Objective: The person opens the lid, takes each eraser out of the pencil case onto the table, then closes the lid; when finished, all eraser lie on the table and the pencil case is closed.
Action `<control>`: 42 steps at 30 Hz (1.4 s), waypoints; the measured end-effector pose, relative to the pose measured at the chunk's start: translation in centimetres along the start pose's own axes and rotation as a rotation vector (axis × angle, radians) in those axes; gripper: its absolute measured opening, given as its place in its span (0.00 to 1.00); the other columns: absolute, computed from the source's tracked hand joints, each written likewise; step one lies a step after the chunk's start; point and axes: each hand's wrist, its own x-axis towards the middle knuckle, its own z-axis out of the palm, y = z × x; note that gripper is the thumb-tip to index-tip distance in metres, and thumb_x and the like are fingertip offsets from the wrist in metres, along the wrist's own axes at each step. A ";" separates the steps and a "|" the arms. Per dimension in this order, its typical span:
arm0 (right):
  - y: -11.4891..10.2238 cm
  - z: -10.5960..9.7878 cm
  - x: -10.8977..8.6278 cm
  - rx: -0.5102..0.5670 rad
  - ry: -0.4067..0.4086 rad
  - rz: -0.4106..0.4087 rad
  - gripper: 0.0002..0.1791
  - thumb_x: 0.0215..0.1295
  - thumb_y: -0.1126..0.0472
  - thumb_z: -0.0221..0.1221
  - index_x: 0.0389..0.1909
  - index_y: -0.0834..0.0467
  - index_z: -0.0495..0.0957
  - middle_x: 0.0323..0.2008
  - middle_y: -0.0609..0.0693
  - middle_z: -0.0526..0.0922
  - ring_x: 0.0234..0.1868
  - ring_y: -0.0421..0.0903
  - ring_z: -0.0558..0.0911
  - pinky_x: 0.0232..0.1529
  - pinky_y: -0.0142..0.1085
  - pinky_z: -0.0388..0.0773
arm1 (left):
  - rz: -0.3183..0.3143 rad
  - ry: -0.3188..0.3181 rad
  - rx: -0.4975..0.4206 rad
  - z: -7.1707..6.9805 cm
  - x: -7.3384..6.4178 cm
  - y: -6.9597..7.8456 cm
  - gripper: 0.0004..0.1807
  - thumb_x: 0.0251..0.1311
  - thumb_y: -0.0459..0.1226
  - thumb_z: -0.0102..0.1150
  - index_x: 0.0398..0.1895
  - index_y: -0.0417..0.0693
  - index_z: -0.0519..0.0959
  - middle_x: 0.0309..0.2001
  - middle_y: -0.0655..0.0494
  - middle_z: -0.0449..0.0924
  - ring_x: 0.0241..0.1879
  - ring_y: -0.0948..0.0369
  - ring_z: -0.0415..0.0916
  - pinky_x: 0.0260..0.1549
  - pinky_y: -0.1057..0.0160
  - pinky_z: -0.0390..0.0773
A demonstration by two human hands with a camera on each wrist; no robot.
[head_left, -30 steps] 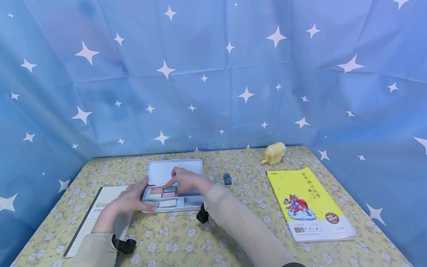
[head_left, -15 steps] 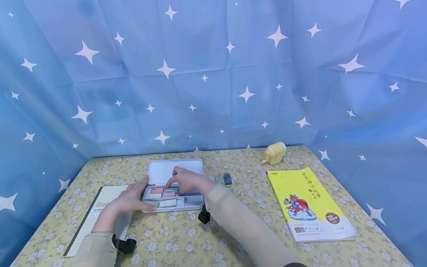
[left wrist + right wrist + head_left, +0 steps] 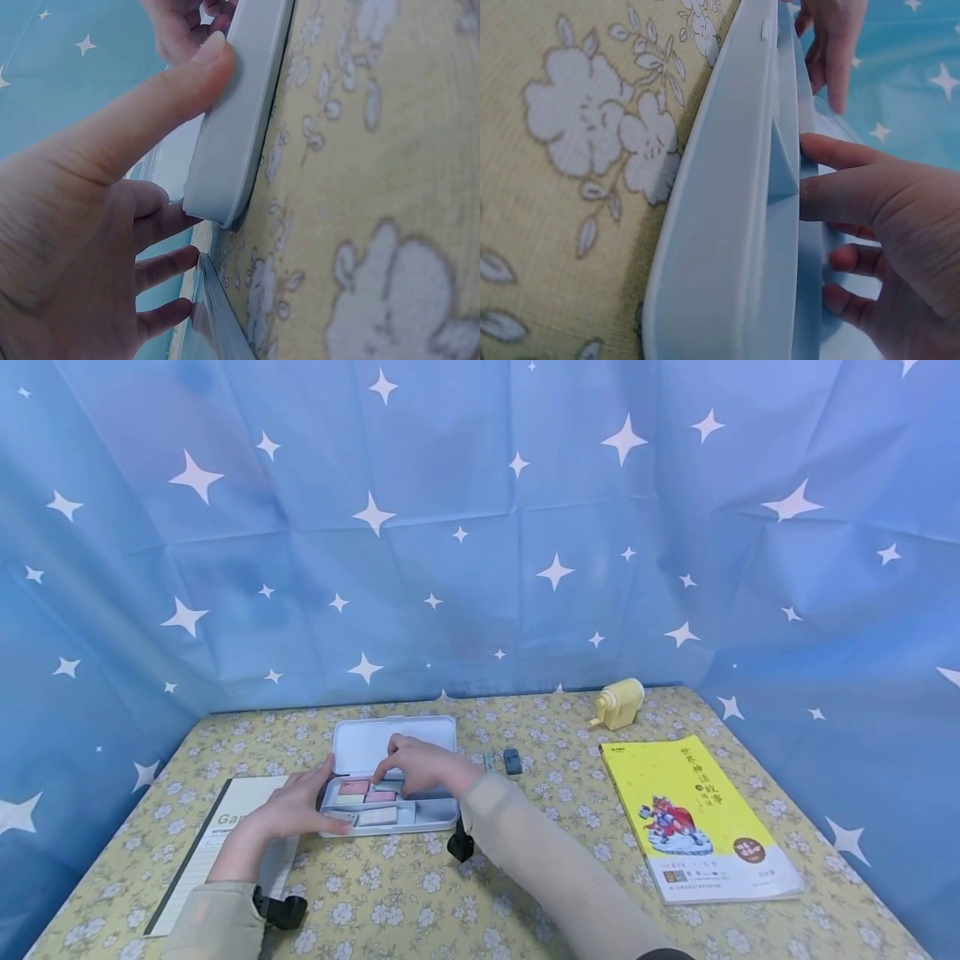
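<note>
A white pencil case lies with its lid folded back. Its back compartment has a red-pink block, a whitish block, a pink block and a blue-grey eraser-like block. My left hand holds the case's left end, thumb on the front wall and fingers at the far corner. My right hand reaches over the case and pinches the blue-grey block between thumb and index finger. The case wall hides the fingertips in the right wrist view.
A pale block lies in the case's front tray. Beside the case are a dark sharpener-like block and a small pale piece. A notebook lies left, a yellow book right, a yellow crank device behind.
My right index finger has shifted slightly right over the blue-grey block, whose top now looks lighter. The left hand and the case have stayed in place.
</note>
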 end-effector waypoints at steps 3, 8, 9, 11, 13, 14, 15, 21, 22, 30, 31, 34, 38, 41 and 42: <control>0.1 -0.1 -0.1 -0.004 0.002 -0.003 0.22 0.59 0.62 0.68 0.53 0.38 0.81 0.46 0.45 0.65 0.41 0.41 0.66 0.39 0.31 0.66 | -0.004 -0.001 -0.001 0.0 0.1 0.0 0.70 0.39 0.61 0.73 0.75 0.33 0.44 0.73 0.33 0.49 0.67 0.32 0.48 0.56 0.28 0.55; 0.3 -0.6 -0.8 0.009 0.006 0.004 0.23 0.59 0.64 0.68 0.54 0.40 0.80 0.46 0.45 0.64 0.40 0.41 0.65 0.36 0.31 0.65 | -0.009 -0.006 -0.003 0.0 0.2 0.3 0.70 0.39 0.61 0.73 0.75 0.33 0.43 0.73 0.32 0.49 0.67 0.32 0.47 0.56 0.28 0.54; 0.3 -0.8 -1.0 0.012 0.007 0.005 0.24 0.59 0.65 0.67 0.54 0.40 0.80 0.46 0.45 0.64 0.39 0.42 0.65 0.36 0.31 0.65 | -0.010 -0.008 -0.005 0.0 0.2 0.3 0.70 0.39 0.61 0.73 0.75 0.33 0.43 0.73 0.32 0.49 0.67 0.31 0.47 0.56 0.28 0.54; 0.4 -1.2 -1.4 0.012 0.010 0.001 0.24 0.60 0.66 0.66 0.55 0.41 0.79 0.46 0.46 0.65 0.38 0.42 0.66 0.35 0.31 0.64 | -0.014 -0.010 -0.006 0.0 0.1 0.4 0.70 0.39 0.61 0.73 0.75 0.33 0.43 0.73 0.33 0.49 0.67 0.32 0.47 0.56 0.28 0.54; 0.5 -1.5 -1.8 0.019 0.011 -0.007 0.25 0.61 0.67 0.64 0.57 0.42 0.78 0.47 0.47 0.66 0.38 0.42 0.67 0.35 0.31 0.65 | -0.016 -0.012 -0.005 0.0 0.1 0.3 0.70 0.39 0.61 0.73 0.75 0.34 0.43 0.73 0.33 0.48 0.67 0.32 0.47 0.56 0.28 0.54; 0.6 -1.7 -2.0 0.023 0.010 -0.010 0.25 0.61 0.67 0.64 0.58 0.43 0.77 0.48 0.47 0.67 0.39 0.42 0.68 0.35 0.31 0.65 | -0.018 -0.011 -0.005 0.0 0.1 0.3 0.70 0.39 0.61 0.73 0.75 0.34 0.43 0.73 0.33 0.48 0.68 0.32 0.47 0.56 0.28 0.54; 0.6 -1.8 -2.1 0.033 0.010 -0.010 0.25 0.61 0.67 0.63 0.58 0.43 0.77 0.49 0.47 0.69 0.40 0.41 0.70 0.36 0.31 0.67 | -0.018 -0.011 -0.005 0.0 0.1 0.3 0.70 0.39 0.61 0.73 0.75 0.34 0.43 0.73 0.33 0.48 0.68 0.32 0.47 0.56 0.28 0.55; 1.3 -2.4 -3.4 0.132 0.018 0.002 0.25 0.63 0.68 0.62 0.60 0.49 0.76 0.47 0.46 0.75 0.41 0.40 0.74 0.38 0.32 0.71 | -0.015 -0.004 -0.010 0.1 0.0 0.0 0.70 0.38 0.61 0.73 0.75 0.34 0.44 0.73 0.33 0.48 0.68 0.33 0.47 0.56 0.29 0.55; 1.4 -2.4 -3.7 0.153 0.019 0.008 0.24 0.63 0.68 0.62 0.60 0.50 0.75 0.46 0.46 0.76 0.39 0.40 0.74 0.37 0.32 0.70 | -0.013 -0.003 -0.009 0.1 0.0 -0.1 0.70 0.38 0.61 0.73 0.75 0.34 0.43 0.73 0.32 0.48 0.68 0.33 0.47 0.56 0.29 0.55; 2.6 -2.1 -5.2 0.306 0.037 0.081 0.25 0.64 0.67 0.61 0.61 0.51 0.73 0.43 0.46 0.78 0.40 0.39 0.77 0.36 0.33 0.76 | 0.002 -0.007 -0.001 0.0 -0.1 -0.1 0.70 0.39 0.61 0.73 0.75 0.33 0.43 0.73 0.31 0.47 0.67 0.32 0.47 0.55 0.29 0.57; 2.7 -2.1 -5.3 0.314 0.041 0.087 0.25 0.63 0.67 0.62 0.61 0.51 0.73 0.43 0.46 0.78 0.40 0.40 0.78 0.36 0.34 0.76 | 0.003 -0.007 -0.001 0.0 -0.1 0.0 0.70 0.39 0.60 0.74 0.75 0.33 0.43 0.73 0.31 0.48 0.67 0.32 0.47 0.55 0.29 0.57; 3.0 -2.1 -5.7 0.355 0.050 0.100 0.25 0.63 0.67 0.62 0.61 0.52 0.72 0.41 0.46 0.77 0.39 0.40 0.78 0.35 0.34 0.76 | 0.007 -0.011 0.003 0.0 -0.1 0.0 0.70 0.40 0.60 0.74 0.75 0.32 0.43 0.72 0.30 0.48 0.67 0.32 0.48 0.55 0.29 0.57; 3.5 -2.1 -6.2 0.385 0.089 0.114 0.25 0.63 0.66 0.63 0.60 0.52 0.73 0.40 0.45 0.76 0.37 0.41 0.78 0.34 0.35 0.76 | 0.006 -0.012 0.004 0.0 -0.1 -0.1 0.70 0.40 0.61 0.73 0.75 0.32 0.43 0.72 0.31 0.48 0.67 0.32 0.47 0.55 0.29 0.56; 3.9 -2.3 -6.8 0.381 0.130 0.115 0.24 0.62 0.66 0.63 0.60 0.53 0.73 0.40 0.45 0.77 0.35 0.42 0.78 0.34 0.35 0.76 | 0.002 -0.010 0.001 0.0 0.0 -0.2 0.70 0.40 0.61 0.73 0.75 0.33 0.43 0.73 0.31 0.48 0.67 0.31 0.47 0.56 0.28 0.55; 4.1 -2.3 -7.1 0.389 0.141 0.115 0.24 0.62 0.66 0.63 0.59 0.53 0.73 0.40 0.46 0.77 0.34 0.43 0.78 0.33 0.36 0.75 | 0.003 -0.010 0.002 0.0 0.0 -0.2 0.70 0.40 0.61 0.73 0.75 0.33 0.43 0.72 0.31 0.48 0.67 0.31 0.47 0.55 0.28 0.55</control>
